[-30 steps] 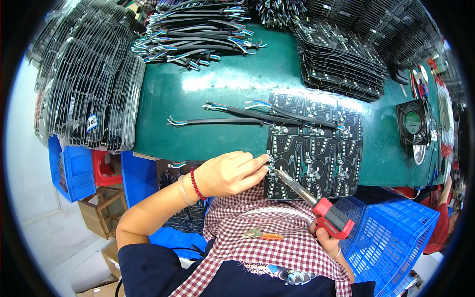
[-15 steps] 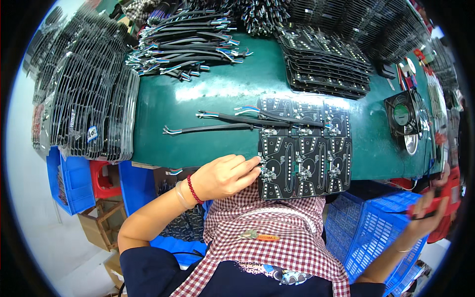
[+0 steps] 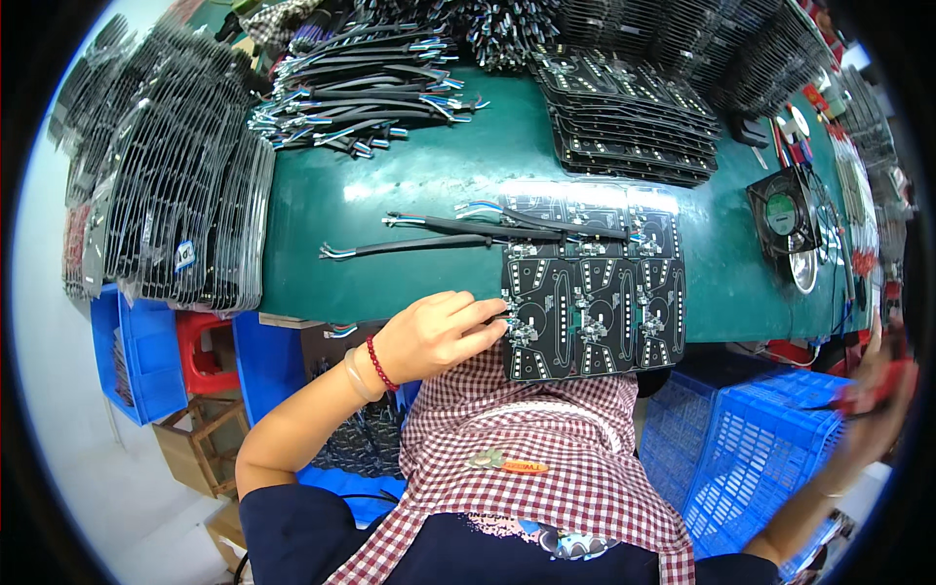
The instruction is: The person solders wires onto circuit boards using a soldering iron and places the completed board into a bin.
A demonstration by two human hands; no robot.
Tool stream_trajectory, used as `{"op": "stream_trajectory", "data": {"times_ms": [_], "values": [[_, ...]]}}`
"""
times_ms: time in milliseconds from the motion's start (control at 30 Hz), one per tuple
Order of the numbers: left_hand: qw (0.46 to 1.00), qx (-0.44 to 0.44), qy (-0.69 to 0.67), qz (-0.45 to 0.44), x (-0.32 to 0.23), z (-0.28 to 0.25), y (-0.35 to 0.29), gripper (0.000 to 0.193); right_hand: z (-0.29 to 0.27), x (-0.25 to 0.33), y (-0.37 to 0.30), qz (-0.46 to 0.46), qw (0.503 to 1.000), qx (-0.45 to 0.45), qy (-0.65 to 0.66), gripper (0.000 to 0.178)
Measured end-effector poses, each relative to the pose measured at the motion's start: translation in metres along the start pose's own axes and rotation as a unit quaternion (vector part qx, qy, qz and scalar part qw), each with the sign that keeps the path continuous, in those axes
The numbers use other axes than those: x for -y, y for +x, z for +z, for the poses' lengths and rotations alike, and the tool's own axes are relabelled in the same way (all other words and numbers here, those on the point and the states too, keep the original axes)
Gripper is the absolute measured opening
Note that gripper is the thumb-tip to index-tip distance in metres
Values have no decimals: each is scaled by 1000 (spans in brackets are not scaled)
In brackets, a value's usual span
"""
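Observation:
My left hand [image 3: 444,331] is closed in a pinch at the left edge of a black circuit-board panel [image 3: 546,363], by its lower row of boards. Coloured wire ends [image 3: 341,331] stick out left of that hand, apparently from a cable hidden behind it. Several black-sleeved cables [image 3: 409,248] lie with their right ends across the panel's upper part. At the far right, my right hand [image 3: 882,429] is smeared by motion and grips a red-handled tool [image 3: 871,388] of unclear kind, well away from the panel.
Bundled cables [image 3: 366,83] lie at the back of the green table [image 3: 409,175]. Stacked board panels [image 3: 634,127] stand back right, more panels [image 3: 180,205] at left. A small fan [image 3: 783,214] is at right. Blue crates [image 3: 751,439] stand below the table's edge.
My right hand has moved outward to the right and slightly up with the red-handled tool. My left hand keeps its pinch at the panel's edge. The whole view has shifted slightly.

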State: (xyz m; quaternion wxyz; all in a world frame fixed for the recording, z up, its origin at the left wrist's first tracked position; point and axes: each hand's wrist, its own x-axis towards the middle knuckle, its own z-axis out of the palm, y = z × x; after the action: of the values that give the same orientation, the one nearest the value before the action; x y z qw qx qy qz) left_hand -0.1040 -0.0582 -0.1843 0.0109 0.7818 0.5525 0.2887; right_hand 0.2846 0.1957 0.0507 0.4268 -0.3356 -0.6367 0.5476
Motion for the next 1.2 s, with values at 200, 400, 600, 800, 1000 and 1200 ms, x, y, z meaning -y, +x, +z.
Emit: {"op": "stream_trajectory", "data": {"times_ms": [200, 400, 600, 800, 1000, 1200], "values": [[998, -11, -30, -57, -4, 5, -3, 29, 74, -164, -95, 213, 962, 168, 29, 62], [994, -34, -14, -101, -16, 7, 0, 28, 97, -192, -119, 286, 931, 219, 62, 57], [996, -38, 22, -75, -19, 7, -2, 21, 96, -201, -126, 330, 916, 211, 92, 49], [997, -23, 55, -56, -18, 10, -4, 20, 97, -202, -125, 332, 913, 223, 77, 47], [997, -22, 54, -45, -17, 11, -6, 20, 97, -203, -126, 324, 916, 229, 59, 40], [997, -17, 55, -43, -19, 10, -4, 21, 97, -210, -126, 171, 931, 298, -122, 13]]}}
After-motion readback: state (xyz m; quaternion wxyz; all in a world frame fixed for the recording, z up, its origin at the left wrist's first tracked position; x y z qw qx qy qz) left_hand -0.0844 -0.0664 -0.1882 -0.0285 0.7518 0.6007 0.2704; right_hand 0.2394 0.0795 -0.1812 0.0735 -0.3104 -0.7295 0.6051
